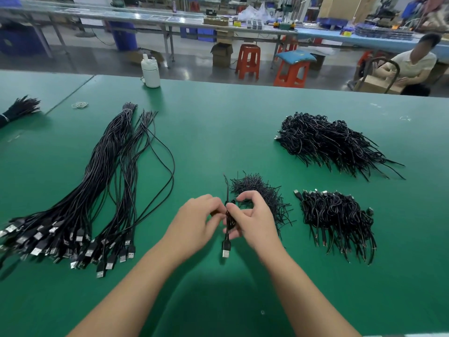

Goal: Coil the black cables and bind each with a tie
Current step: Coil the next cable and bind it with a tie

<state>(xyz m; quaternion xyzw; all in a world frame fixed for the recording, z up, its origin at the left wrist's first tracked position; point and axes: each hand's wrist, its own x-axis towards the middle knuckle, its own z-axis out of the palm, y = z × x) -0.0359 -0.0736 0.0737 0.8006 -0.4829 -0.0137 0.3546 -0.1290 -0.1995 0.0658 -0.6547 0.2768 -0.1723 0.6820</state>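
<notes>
Both hands are pinching the coiled cable (228,218) upright between them: left hand (194,221), right hand (252,218), plug (225,250) hanging toward the person.

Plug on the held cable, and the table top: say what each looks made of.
Plug: black body, likely moulded plastic, matte; its tip is bright and silvery, so probably metal. Table: green covering, smooth with a faint sheen and a seam at far left; it looks like a rubber or vinyl mat, though I can't be sure.
</notes>
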